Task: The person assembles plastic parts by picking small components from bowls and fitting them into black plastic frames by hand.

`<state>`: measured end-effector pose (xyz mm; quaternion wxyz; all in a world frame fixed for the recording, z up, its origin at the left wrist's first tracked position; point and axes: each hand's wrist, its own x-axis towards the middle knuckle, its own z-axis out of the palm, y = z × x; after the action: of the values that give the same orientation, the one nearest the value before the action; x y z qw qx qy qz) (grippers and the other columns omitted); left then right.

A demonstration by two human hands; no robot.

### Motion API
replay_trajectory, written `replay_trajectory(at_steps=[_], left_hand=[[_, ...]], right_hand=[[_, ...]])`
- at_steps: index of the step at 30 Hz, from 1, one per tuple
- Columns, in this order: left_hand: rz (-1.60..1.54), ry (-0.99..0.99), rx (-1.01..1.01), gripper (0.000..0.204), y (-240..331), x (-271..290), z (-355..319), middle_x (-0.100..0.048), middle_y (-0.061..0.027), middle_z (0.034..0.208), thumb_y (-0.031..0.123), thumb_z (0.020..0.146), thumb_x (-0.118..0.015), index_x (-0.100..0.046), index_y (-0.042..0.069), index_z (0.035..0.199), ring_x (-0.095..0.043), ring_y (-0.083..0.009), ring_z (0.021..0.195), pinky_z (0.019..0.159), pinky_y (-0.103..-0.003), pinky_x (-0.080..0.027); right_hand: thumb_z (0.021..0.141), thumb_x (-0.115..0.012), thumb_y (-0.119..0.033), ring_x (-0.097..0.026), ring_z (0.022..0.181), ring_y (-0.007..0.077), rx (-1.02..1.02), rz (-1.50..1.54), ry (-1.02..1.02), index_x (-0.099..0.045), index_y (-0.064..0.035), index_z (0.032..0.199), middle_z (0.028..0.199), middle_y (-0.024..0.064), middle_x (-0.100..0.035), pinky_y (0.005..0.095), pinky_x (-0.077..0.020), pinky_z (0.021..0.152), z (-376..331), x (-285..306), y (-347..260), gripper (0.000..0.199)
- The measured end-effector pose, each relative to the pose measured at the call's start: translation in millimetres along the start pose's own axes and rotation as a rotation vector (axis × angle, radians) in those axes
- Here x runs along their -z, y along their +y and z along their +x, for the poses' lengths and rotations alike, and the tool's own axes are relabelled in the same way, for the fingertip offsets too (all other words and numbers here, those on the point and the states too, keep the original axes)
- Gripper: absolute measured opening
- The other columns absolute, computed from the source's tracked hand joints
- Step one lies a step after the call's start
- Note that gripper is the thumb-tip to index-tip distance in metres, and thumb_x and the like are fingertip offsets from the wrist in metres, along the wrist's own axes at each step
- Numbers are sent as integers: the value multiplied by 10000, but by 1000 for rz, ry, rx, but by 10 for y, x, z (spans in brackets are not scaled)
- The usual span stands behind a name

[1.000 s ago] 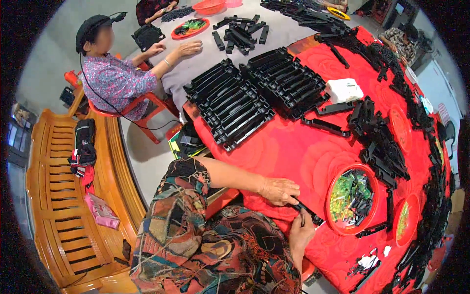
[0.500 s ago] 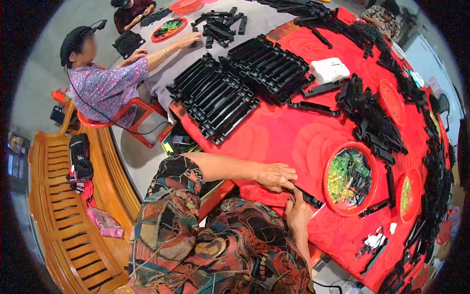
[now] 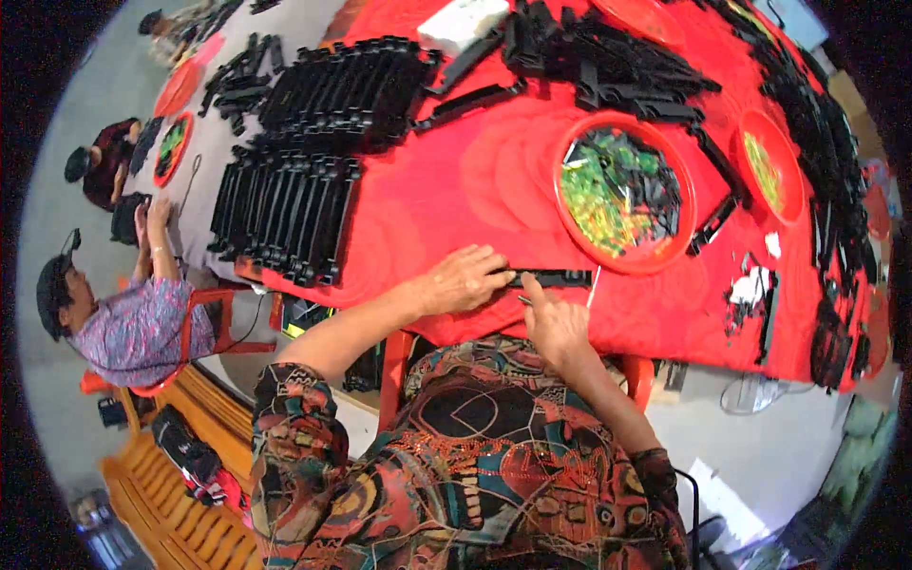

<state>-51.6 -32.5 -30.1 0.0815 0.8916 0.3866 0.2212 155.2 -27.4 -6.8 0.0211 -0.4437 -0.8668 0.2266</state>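
A long black plastic strip part lies flat on the red cloth near the table's front edge. My left hand is closed over its left end, fingertips resting on top. My right hand comes from the right, its index fingertip pressed against the strip's near side at mid-length. Its other fingers curl in, and a small dark tip shows beside them; what it belongs to is hidden. Beyond the strip's right end stands a round red basin with small green, yellow and black pieces. A thin white stick lies by that end.
Rows of similar black parts lie at left. A heap of black pieces sits far back near a white block. A second red tray stands right, beside white scraps. A co-worker sits at far left.
My view has turned, so the table sits differently in the picture. Both hands stay on the same strip, with the right index finger against its side. The co-worker's hands have come together.
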Motion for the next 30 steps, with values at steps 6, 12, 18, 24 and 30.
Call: replay_trajectory(at_steps=[6,12,18,24,30], left_hand=[[-79,-46,61,276,1,22,39,-506,-63,859,120,693,-608,-600,91,967,-502,-236,811,677,-351,-424],[26,-13,131,257,84,41,-13,-528,-45,896,126,710,-625,-624,125,966,-494,-222,827,663,-353,-405],[-42,34,119,290,50,-11,-18,-542,-67,911,83,674,-654,-621,91,962,-514,-244,798,668,-356,-432],[-65,57,99,333,58,-35,-31,-558,-88,925,68,648,-679,-617,70,975,-529,-253,792,690,-353,-456],[-31,60,99,254,112,6,16,-535,-72,866,96,658,-668,-619,68,906,-509,-241,798,705,-348,-455]], right_hand=[[783,-514,-146,-599,629,371,38,84,47,-474,-94,1128,799,157,-631,500,-460,544,92,-105,17,351],[830,-528,-126,-557,538,203,42,465,299,-540,-75,1111,651,94,-574,339,-436,489,-104,-42,135,286],[878,-478,-72,-375,520,28,-218,1039,419,-626,-16,969,612,-51,-466,192,-289,462,-197,139,429,183],[843,-402,-46,-334,510,42,41,1571,592,-577,57,1007,620,-41,-397,198,-302,503,35,263,171,261],[853,-383,-58,-293,477,26,135,1786,511,-515,64,1020,575,-49,-340,201,-257,442,395,87,-73,246]])
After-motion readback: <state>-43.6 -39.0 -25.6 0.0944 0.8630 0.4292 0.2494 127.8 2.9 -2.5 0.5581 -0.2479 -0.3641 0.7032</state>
